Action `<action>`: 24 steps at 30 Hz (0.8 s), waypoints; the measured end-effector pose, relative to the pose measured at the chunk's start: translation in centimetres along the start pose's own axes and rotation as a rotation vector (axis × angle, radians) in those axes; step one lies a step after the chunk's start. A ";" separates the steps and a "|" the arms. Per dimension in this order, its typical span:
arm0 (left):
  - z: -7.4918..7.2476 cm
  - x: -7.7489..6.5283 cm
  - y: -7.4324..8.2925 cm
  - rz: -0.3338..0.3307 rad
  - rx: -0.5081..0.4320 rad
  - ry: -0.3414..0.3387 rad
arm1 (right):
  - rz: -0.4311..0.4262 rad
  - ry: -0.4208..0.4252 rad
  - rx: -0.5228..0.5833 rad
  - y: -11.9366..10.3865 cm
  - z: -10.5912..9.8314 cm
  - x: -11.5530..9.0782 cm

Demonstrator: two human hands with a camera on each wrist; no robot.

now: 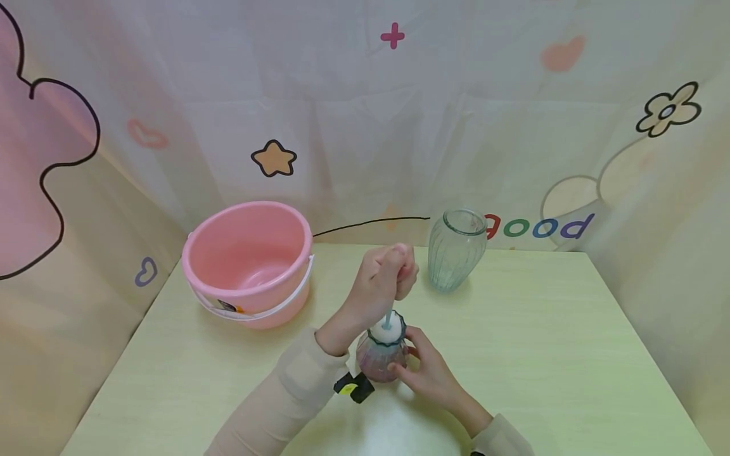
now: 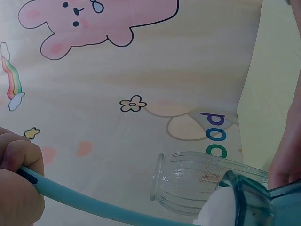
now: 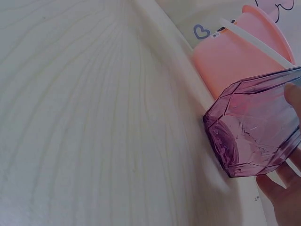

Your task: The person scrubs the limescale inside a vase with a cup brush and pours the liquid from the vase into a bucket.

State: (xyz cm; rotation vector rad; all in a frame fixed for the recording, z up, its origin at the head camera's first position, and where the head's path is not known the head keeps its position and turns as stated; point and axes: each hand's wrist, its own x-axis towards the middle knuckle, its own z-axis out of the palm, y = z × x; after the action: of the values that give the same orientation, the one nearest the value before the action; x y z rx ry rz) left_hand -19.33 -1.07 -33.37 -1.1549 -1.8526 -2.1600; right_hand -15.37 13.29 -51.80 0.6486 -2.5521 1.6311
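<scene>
My left hand is curled in a fist round the light blue handle of a sponge brush. The brush's white head sits in the mouth of a small faceted glass vase, teal at its wavy rim and purple at its base. My right hand grips the vase from the right side, thumb in front and fingers behind. In the right wrist view the purple base shows, tilted, with fingertips along its side. How far the white head reaches inside is hidden.
A pink bucket with a white handle stands at the back left of the pale wooden table. A clear ribbed glass vase stands behind the hands, to the right. A printed curtain hangs round the table's back and sides.
</scene>
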 end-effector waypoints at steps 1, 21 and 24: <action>0.0 0.0 0.0 0.001 -0.006 -0.001 | 0.002 0.001 0.003 0.0 0.0 0.0; 0.3 -0.3 -0.4 0.024 0.029 0.044 | 0.040 -0.007 0.009 -4.6 -0.8 0.0; 0.3 -0.4 -0.4 0.021 0.044 0.061 | 0.047 -0.013 0.009 -4.5 -0.8 0.0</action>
State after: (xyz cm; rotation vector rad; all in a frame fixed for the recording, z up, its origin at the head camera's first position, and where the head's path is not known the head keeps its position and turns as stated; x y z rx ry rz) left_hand -19.07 -0.88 -33.91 -1.0823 -1.8449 -2.1077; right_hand -13.81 12.34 -47.58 0.6064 -2.5899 1.6591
